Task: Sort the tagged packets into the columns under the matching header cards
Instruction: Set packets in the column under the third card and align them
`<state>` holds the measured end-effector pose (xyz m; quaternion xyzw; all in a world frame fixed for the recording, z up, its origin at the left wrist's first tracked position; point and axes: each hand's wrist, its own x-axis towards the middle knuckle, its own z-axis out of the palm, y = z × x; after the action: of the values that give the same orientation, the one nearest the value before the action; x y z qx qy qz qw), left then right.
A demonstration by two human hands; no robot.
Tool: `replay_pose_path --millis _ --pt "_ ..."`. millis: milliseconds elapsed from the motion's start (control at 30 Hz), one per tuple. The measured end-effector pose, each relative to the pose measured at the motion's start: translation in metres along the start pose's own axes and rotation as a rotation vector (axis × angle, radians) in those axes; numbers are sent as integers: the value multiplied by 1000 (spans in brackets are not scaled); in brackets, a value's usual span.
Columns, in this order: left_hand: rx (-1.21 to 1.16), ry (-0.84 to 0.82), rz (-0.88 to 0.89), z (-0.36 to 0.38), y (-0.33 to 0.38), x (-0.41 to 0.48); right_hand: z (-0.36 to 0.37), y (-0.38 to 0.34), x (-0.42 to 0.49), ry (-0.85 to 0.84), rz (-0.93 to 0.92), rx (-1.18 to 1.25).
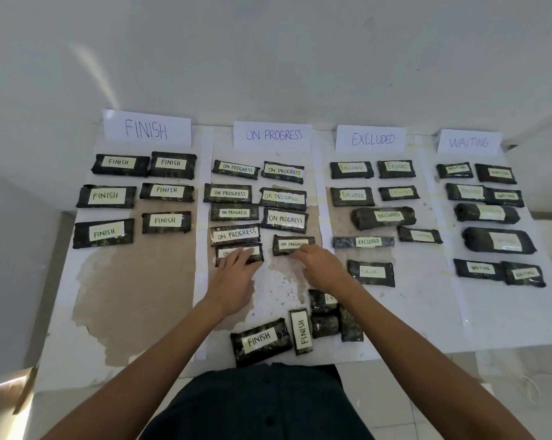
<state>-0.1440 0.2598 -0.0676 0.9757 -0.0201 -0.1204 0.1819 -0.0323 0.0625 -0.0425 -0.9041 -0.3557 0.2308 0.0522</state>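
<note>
Left hand (236, 274) and right hand (319, 267) reach forward, fingers extended.

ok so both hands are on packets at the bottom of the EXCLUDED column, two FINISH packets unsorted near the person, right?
No. The head view shows the left hand and right hand touching packets at the bottom of the ON PROGRESS column, not EXCLUDED. The two FINISH packets do lie unsorted near the person.

Header cards (146, 129) FINISH, ON PROGRESS, EXCLUDED, WAITING
</note>
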Motion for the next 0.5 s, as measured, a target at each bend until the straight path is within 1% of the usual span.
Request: replay_pose_path --millis 100,167,333,500 --pt "-69 -41 39 6 23 -5 1 9 -28 -151 50 -35" --pt "-118 -62 55 10 36 -7 6 18 -45 -190 76 -86" --pt "-263 -112 10 22 65 -7 20 38 -70 -191 111 -174" --pt "-331 -121 -29 33 94 -8 26 39 -74 -146 22 -243"
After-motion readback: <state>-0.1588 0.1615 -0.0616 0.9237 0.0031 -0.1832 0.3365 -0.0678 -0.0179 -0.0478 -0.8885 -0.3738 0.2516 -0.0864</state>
